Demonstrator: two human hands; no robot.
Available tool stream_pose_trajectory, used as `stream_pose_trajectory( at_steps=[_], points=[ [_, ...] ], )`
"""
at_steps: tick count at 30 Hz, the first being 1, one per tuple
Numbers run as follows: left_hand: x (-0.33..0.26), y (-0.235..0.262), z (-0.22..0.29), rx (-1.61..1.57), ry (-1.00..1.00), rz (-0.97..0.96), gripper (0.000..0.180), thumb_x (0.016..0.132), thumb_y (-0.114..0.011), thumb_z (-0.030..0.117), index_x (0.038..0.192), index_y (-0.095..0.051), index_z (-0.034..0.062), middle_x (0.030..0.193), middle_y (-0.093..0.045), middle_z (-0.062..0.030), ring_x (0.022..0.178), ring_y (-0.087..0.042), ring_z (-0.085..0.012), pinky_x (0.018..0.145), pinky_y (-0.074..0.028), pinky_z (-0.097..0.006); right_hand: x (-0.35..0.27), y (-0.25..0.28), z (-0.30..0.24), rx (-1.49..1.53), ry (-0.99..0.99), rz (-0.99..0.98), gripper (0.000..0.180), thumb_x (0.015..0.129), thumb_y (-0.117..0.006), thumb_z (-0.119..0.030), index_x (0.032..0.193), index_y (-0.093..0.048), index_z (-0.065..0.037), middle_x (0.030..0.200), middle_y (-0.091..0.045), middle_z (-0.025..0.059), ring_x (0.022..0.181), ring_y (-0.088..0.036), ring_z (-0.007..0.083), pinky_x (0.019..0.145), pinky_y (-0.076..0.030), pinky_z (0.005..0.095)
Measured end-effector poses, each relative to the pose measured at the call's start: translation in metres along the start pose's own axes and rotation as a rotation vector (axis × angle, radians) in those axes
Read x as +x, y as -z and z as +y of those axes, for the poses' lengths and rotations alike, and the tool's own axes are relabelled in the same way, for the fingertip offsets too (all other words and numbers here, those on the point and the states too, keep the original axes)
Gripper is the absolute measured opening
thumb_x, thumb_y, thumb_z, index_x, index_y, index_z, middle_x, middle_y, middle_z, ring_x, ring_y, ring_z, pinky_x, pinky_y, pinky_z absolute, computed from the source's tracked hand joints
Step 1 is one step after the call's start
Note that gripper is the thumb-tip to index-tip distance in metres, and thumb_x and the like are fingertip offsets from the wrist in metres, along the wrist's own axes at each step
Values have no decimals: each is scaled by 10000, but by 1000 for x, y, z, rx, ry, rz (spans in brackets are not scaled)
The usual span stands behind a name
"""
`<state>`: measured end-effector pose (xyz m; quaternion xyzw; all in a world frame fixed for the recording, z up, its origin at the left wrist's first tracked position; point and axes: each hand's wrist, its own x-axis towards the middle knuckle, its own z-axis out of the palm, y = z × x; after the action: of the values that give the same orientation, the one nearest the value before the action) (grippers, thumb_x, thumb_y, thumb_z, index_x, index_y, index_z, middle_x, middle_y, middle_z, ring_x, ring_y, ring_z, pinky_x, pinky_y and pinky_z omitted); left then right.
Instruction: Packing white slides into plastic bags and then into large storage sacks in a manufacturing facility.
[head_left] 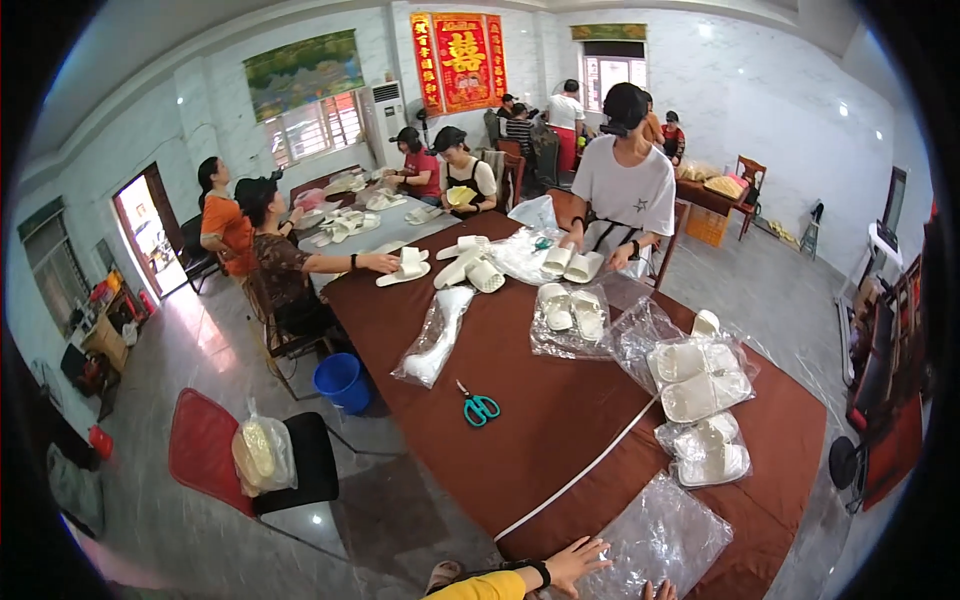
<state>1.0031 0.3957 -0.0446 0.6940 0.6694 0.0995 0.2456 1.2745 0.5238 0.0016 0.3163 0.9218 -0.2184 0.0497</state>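
Observation:
My left hand point(575, 565) lies with fingers stretched out on the left edge of a clear plastic bag point(665, 535) at the table's near end. Only the fingertips of my right hand point(660, 590) show at the lower edge, apart and touching the bag's near side; the rest is cut off. The bag looks flat. Just beyond it lie white slippers in clear bags point(710, 450), with another bagged pair point(700, 375) behind them.
Teal-handled scissors point(480, 408) and a bag of white material point(437, 335) lie on the brown-covered table point(560, 440). Co-workers handle slippers point(572, 263) across it. A red-backed chair point(205, 450) holding bagged slippers and a blue bucket point(342, 382) stand at left.

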Motion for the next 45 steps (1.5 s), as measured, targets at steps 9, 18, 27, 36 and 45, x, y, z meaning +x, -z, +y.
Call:
stream_pose_trajectory(
  at_steps=[9,18,27,36,45],
  points=[
    [-44,30,17,-52,-68,499,741,915,-588,420,1520,-236,178,1574,-122,-192,1452,-127,-389,1155,-153,-550,14,4,8,-134,-10,-154,948,796,-633,-611,1532,-219,-181,1542,-166,298,1424,-134,466,1145,-120,575],
    [-298,-6,24,-627,333,795,305,933,-569,227,1178,-612,51,1203,-600,-157,1141,-560,-323,949,-460,-401,-51,44,-51,464,-4,377,482,900,-635,-112,1343,-484,6,1380,-455,239,1284,-426,361,1091,-331,418],
    [-502,-128,70,-777,1009,811,393,930,-558,339,1148,-619,18,1100,-666,-173,1038,-616,-371,905,-485,-421,-8,-31,-347,456,610,-431,434,824,-718,-192,1217,-601,-51,1236,-599,176,1128,-577,334,947,-457,401],
    [-520,-130,114,-776,1400,1096,370,929,-536,293,1185,-582,30,1102,-616,-202,1035,-576,-380,861,-485,-443,57,-99,-543,191,1194,-791,357,848,-632,-22,1201,-599,16,1104,-645,175,994,-642,282,841,-508,344],
    [-624,90,39,-235,1812,949,311,797,-621,281,951,-693,21,993,-676,-205,875,-660,-377,725,-547,-493,55,-145,-637,-232,1967,-1131,349,877,-623,-52,1218,-577,3,1162,-611,212,1061,-598,383,885,-484,404]
  ],
)
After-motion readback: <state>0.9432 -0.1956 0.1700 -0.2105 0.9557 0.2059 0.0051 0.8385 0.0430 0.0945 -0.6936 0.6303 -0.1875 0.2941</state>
